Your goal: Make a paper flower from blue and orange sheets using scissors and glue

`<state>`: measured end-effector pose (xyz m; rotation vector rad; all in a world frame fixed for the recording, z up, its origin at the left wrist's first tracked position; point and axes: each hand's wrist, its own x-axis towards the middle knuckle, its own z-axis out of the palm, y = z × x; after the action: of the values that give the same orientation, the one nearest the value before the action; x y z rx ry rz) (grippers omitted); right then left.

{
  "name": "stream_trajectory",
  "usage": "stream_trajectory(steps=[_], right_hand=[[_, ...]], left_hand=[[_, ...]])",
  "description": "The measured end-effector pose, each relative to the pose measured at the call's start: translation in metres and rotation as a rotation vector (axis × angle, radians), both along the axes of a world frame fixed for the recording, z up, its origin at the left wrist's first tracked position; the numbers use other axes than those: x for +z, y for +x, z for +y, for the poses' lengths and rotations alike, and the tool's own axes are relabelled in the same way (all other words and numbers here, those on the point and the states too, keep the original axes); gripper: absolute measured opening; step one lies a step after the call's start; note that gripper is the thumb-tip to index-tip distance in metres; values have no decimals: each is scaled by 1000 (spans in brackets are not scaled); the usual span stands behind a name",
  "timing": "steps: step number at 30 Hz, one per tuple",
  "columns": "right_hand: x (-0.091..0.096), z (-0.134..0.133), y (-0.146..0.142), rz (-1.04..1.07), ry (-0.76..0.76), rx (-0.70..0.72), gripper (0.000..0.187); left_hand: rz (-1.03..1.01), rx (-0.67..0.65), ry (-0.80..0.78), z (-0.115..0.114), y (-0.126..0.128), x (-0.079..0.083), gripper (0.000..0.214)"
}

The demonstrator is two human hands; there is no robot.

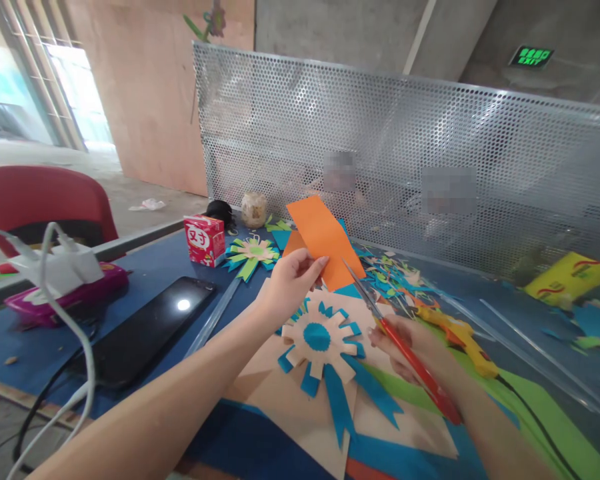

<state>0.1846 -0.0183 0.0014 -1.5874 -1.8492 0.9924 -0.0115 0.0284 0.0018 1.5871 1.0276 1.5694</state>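
Observation:
My left hand pinches a strip of orange paper by its lower left edge, holding it up above the table. In my right hand are scissors with red handles, their blades pointing up at the lower edge of the orange paper. Whether the blades have cut into it I cannot tell. Below both hands lies a blue and beige paper rosette with forked blue tails, on beige sheets. A smaller green, beige and blue rosette rests farther back.
A black phone, a pink box and a purple power strip with white chargers stand left. Paper scraps, a yellow glue gun and clear glue sticks lie right. A perforated metal screen closes the back; people sit behind it.

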Motion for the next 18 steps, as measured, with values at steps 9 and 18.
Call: stream_trajectory(steps=[9,18], right_hand=[[0,0,-1,37,-81,20,40],[0,0,1,-7,-16,8,38]], left_hand=[[55,-2,31,-2,2,0,20],[37,-22,30,-2,1,0,20]])
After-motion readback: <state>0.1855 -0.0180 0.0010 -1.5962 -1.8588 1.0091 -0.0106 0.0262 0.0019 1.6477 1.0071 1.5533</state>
